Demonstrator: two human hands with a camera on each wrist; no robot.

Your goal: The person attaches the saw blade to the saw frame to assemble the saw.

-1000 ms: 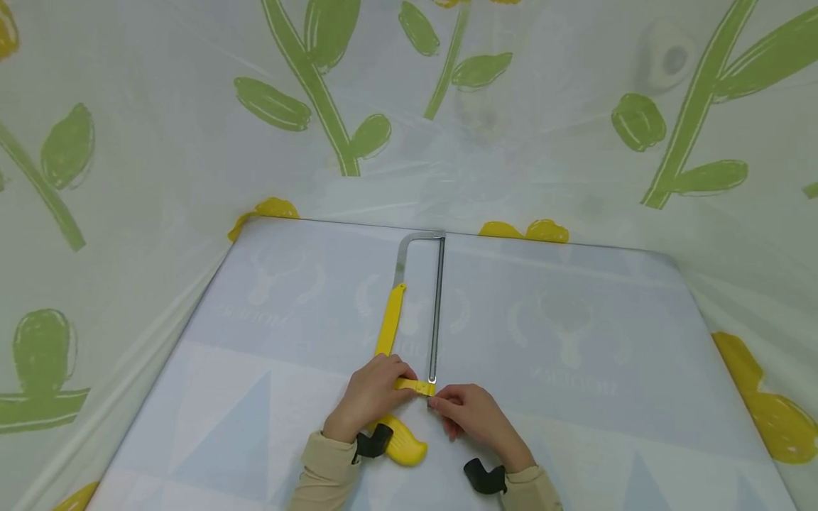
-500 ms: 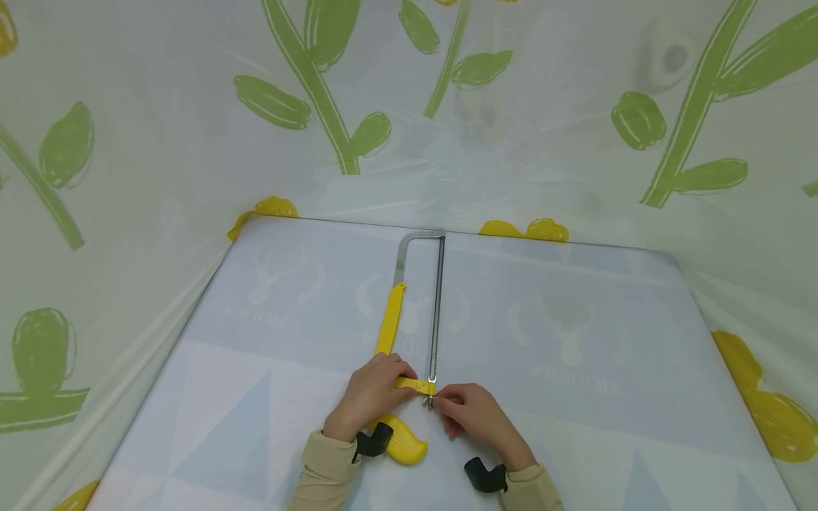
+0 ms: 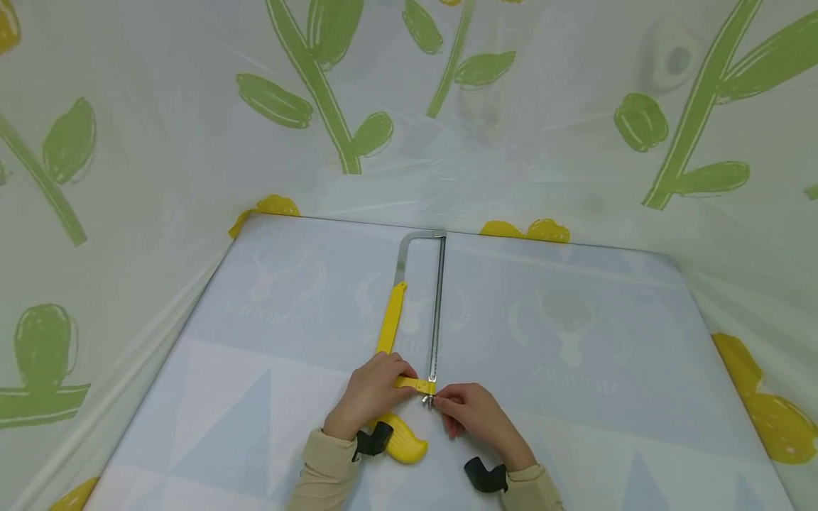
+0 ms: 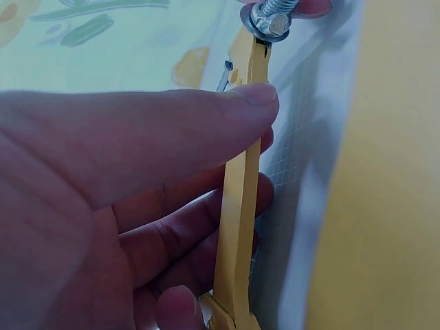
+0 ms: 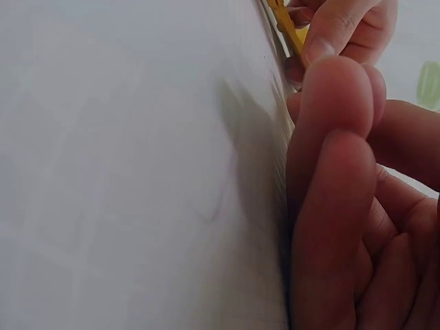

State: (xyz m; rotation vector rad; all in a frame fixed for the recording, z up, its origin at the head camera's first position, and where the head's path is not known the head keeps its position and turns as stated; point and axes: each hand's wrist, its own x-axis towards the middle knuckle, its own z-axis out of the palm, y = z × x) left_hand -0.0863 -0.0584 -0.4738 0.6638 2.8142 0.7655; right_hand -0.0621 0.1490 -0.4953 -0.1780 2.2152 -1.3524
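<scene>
A hacksaw (image 3: 388,319) lies on the table, its yellow and silver frame at left and its narrow blade (image 3: 438,305) at right. My left hand (image 3: 373,394) grips the yellow frame's near arm (image 4: 240,206), thumb on one side and fingers curled behind. At the blade's near end a metal wing nut (image 3: 429,401) sits on a threaded bolt (image 4: 278,8). Thumb and fingertips of my right hand (image 3: 476,415) pinch at the wing nut's right side; in the right wrist view these fingers (image 5: 333,199) hide it. The yellow handle (image 3: 406,441) shows partly below my left wrist.
The table (image 3: 607,426) has a pale cloth with blue triangles and deer prints. Behind it hangs a white sheet (image 3: 543,156) with green leaves. Black mounts (image 3: 486,475) sit at both wrists. The saw's far end reaches the table's back edge.
The wing nut has turned, so its wings show more plainly beside my right fingertips. My left hand and the hacksaw have stayed in place.
</scene>
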